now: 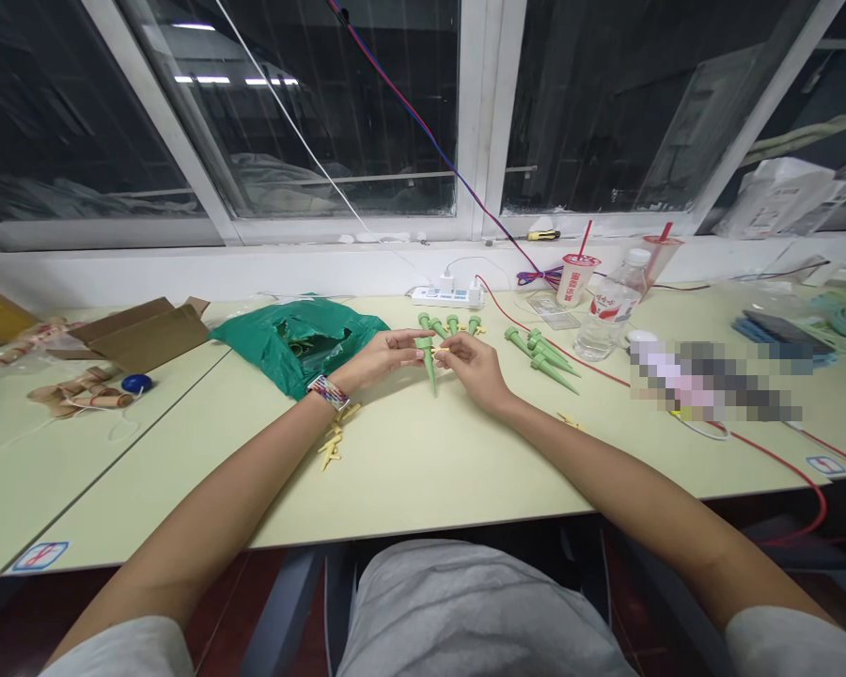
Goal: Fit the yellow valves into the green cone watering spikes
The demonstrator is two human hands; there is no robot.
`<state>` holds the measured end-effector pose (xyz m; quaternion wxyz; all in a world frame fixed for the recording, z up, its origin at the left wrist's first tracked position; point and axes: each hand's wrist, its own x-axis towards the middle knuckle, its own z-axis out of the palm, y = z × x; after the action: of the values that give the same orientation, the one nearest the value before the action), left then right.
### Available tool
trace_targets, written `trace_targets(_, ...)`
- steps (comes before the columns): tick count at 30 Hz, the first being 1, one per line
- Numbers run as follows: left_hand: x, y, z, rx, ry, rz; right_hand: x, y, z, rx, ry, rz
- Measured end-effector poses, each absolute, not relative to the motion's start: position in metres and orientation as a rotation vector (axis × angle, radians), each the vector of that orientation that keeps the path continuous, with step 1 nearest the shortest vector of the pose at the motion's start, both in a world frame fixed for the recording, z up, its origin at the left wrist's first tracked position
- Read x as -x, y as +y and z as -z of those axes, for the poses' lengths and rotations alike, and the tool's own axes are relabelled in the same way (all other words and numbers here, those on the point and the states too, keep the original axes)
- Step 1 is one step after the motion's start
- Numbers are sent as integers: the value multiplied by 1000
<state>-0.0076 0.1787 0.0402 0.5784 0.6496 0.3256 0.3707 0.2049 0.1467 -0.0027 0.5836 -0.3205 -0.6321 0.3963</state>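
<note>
Left grip (381,359) pinch-tight on one green spike (431,372), right grip (477,367) on one yellow peg (437,350).

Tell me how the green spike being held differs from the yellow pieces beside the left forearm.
The green spike is bigger; the yellow pieces are small and thin. The spike is held point-down in the left hand, while the yellow pieces lie scattered on the table. Each looks one plain colour.

Spike (432,374), as I view it remotely, light green; small pegs (333,441), pale yellow; plastic bag (259,346), deep green; wristband (328,391), multicoloured; desk (458,480), pale yellow-green; ball (137,384), blue; shirt (479,611), grey; drinking straw (587,238), red.
</note>
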Motion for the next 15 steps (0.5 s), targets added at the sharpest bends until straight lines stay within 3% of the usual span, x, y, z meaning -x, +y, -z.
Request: trace_targets(15,5,177,-41,-1464,775,-889,-207,142,-7,742,-1517,-918)
